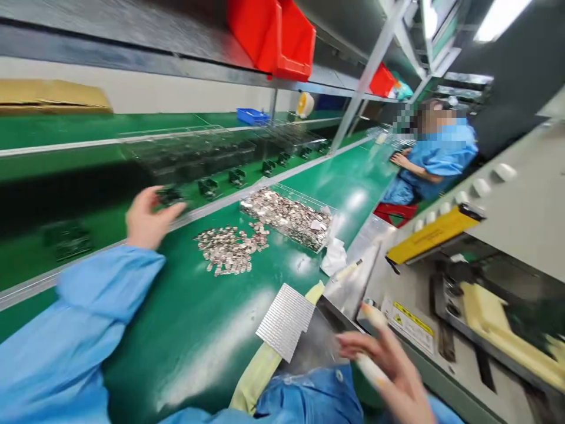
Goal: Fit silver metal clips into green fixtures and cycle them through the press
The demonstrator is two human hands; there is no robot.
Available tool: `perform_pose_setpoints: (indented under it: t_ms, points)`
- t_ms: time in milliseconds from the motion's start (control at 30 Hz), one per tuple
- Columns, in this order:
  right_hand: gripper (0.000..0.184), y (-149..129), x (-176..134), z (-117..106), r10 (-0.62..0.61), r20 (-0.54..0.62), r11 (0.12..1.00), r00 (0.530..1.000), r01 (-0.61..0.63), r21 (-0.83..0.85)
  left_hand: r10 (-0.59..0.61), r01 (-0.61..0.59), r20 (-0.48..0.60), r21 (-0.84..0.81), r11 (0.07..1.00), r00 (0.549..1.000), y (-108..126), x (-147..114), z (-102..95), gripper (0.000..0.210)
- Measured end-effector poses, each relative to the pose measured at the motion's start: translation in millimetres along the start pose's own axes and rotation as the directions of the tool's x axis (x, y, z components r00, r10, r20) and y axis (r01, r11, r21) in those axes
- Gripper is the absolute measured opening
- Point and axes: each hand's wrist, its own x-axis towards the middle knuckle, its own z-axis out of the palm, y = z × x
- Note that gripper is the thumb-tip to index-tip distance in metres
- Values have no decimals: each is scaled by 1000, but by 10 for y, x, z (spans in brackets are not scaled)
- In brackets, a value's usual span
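Note:
My left hand (148, 219) reaches over the dark green lane at the left, its thumb and fingers pinching a small dark part (168, 196), blurred by motion. Similar small dark parts (237, 176) stand in a row along that lane. My right hand (391, 368) is low at the right beside the machine, fingers apart and nothing seen in them; white wrappings cover some fingertips. Between my hands, a silver ribbed sheet (286, 322) lies over a pale yellow strip (258, 374) near my lap. Small metal pieces form a loose pile (232, 250) on the green bench.
A clear tray (324, 247) full of metal pieces stands beyond the pile, with crumpled white paper (334, 257) beside it. A machine with a yellow bar (435, 234) flanks the right side. Red bins (273, 41) sit overhead. A co-worker in blue (445, 156) sits farther along.

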Motion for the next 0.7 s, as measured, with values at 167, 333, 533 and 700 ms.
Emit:
perform_pose_setpoints:
  t_ms: [167, 333, 533, 700]
  points:
    - [84, -240, 453, 826, 140, 417, 933, 898, -261, 248, -131, 197, -347, 163, 967, 929, -1009, 515, -287, 62]
    - [68, -336, 669, 1130, 9, 454, 997, 891, 26, -70, -222, 254, -169, 207, 945, 960, -1310, 831, -200, 76]
    - [56, -334, 662, 1087, -228, 464, 718, 856, 469, -514, 358, -344, -35, 206, 916, 933, -569, 180, -2, 49]
    - [45, -355, 570, 1054, -299, 497, 632, 815, 559, -536, 711, -622, 470, -361, 695, 522, 230, -911, 442, 40]
